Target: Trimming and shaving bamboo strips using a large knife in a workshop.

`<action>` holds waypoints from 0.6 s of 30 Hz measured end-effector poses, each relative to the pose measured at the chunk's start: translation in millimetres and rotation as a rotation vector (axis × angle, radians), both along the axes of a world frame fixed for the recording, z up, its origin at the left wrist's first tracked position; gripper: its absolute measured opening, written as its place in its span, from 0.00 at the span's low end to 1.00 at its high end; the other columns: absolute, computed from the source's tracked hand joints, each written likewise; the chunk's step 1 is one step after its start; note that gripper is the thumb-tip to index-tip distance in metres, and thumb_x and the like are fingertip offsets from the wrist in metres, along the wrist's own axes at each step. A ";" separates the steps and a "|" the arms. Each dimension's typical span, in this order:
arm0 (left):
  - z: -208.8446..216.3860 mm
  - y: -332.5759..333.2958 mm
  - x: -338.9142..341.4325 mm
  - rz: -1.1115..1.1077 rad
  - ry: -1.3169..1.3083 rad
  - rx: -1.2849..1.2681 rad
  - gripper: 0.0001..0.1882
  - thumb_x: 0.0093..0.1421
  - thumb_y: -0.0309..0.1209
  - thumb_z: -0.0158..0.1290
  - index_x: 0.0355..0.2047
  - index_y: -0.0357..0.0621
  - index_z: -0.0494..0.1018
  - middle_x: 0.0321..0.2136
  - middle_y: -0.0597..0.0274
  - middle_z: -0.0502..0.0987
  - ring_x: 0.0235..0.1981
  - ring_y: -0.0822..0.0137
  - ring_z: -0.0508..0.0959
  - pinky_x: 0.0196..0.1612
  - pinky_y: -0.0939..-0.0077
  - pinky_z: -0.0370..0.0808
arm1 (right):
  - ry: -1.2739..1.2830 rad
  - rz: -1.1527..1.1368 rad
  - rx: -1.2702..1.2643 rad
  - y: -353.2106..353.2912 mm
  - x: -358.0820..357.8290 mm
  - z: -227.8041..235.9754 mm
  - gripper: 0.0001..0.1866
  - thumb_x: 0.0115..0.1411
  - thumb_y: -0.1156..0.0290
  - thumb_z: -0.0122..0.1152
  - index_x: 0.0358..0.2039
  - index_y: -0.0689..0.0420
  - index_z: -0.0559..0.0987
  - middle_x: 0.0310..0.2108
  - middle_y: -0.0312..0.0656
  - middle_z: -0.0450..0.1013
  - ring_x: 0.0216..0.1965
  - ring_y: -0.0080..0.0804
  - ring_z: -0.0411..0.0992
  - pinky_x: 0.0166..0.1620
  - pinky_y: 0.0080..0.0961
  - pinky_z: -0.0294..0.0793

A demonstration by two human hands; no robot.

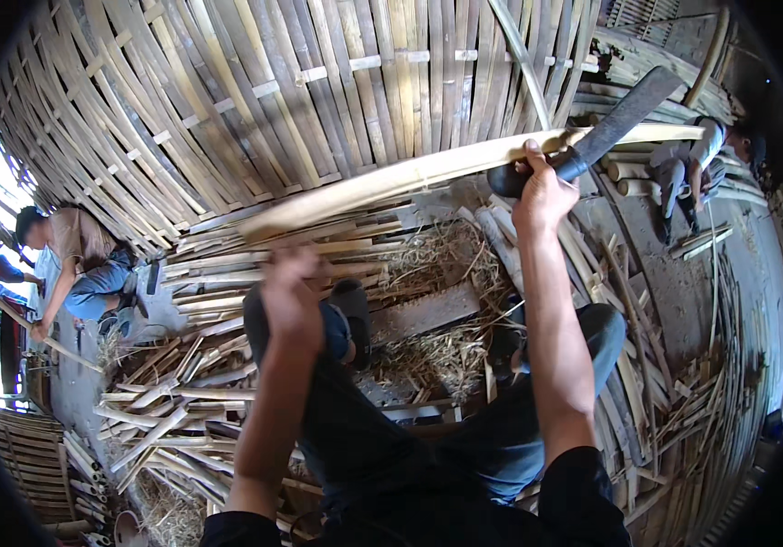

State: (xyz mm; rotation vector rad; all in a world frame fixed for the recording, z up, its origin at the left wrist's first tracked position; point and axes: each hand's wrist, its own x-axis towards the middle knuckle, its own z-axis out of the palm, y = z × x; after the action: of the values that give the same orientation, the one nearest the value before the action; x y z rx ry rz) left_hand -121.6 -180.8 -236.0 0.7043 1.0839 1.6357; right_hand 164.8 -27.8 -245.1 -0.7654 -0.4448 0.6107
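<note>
A long pale split bamboo strip lies slantwise in front of me, its left end lower and blurred. My right hand is closed round the dark handle of a machete, with the thumb up against the strip. The machete's broad dark blade points up and to the right, crossing over the strip. Below the strip's left end is my left hand, smeared by motion. Whether its fingers touch anything cannot be made out.
Split bamboo pieces lie heaped at my left, and shavings cover the ground between my feet. A woven bamboo wall rises ahead. One person crouches at the left with a pole; another sits at the far right. Long bamboo strips lie at the right.
</note>
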 end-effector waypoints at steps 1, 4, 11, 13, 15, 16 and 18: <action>-15.1 -8.8 7.9 -0.219 0.142 0.069 0.16 0.61 0.32 0.53 0.48 0.40 0.71 0.43 0.55 0.76 0.49 0.61 0.76 0.52 0.58 0.72 | -0.056 0.009 -0.001 -4.9 1.0 6.4 0.14 0.51 0.84 0.71 0.33 0.60 0.74 0.25 0.38 0.74 0.19 0.24 0.71 0.24 0.20 0.74; 0.5 -12.1 50.8 -0.358 0.696 0.257 0.12 0.60 0.28 0.57 0.43 0.38 0.75 0.37 0.56 0.78 0.41 0.60 0.79 0.44 0.68 0.75 | -0.207 0.016 0.017 -10.6 9.0 -4.6 0.14 0.52 0.83 0.71 0.34 0.61 0.73 0.25 0.38 0.73 0.20 0.24 0.72 0.24 0.20 0.75; -42.0 105.3 111.6 -0.098 1.446 0.654 0.31 0.60 0.44 0.60 0.56 0.33 0.71 0.36 0.48 0.80 0.36 0.57 0.81 0.40 0.62 0.79 | -0.320 0.068 -0.083 -27.7 13.5 -44.8 0.15 0.52 0.81 0.72 0.33 0.61 0.72 0.25 0.37 0.74 0.19 0.22 0.72 0.22 0.19 0.74; -62.1 119.1 111.0 -0.294 1.396 0.469 0.32 0.60 0.45 0.61 0.56 0.34 0.71 0.27 0.51 0.81 0.26 0.57 0.81 0.35 0.63 0.80 | -0.301 0.076 -0.091 -22.2 13.1 -46.9 0.15 0.52 0.80 0.73 0.33 0.61 0.73 0.23 0.37 0.74 0.19 0.21 0.72 0.21 0.19 0.72; -64.0 124.0 112.6 -0.183 1.344 0.697 0.26 0.61 0.44 0.60 0.52 0.36 0.74 0.21 0.55 0.80 0.17 0.63 0.79 0.24 0.69 0.79 | -0.297 0.025 -0.120 -17.5 22.6 -46.0 0.14 0.51 0.81 0.73 0.32 0.61 0.73 0.24 0.37 0.73 0.19 0.21 0.72 0.22 0.19 0.72; -64.7 125.6 108.6 -0.367 1.465 0.469 0.23 0.62 0.42 0.59 0.50 0.37 0.76 0.22 0.55 0.81 0.17 0.67 0.79 0.20 0.73 0.77 | -0.303 -0.014 -0.140 -14.2 28.8 -43.2 0.14 0.50 0.82 0.73 0.30 0.60 0.73 0.25 0.37 0.73 0.20 0.21 0.71 0.22 0.19 0.73; -51.8 121.2 97.8 -0.551 1.579 0.205 0.17 0.64 0.40 0.57 0.44 0.39 0.77 0.24 0.57 0.82 0.13 0.77 0.76 0.11 0.83 0.69 | -0.310 -0.095 -0.177 -10.7 50.1 -38.8 0.13 0.50 0.81 0.73 0.31 0.61 0.75 0.26 0.37 0.75 0.21 0.21 0.71 0.23 0.19 0.73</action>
State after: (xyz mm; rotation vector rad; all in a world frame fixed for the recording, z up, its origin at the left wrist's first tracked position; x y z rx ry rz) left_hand -23.8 -59.6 -287.9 2.3520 1.4818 0.4696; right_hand 215.0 -38.5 -283.9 -1.0510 -0.6406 0.4470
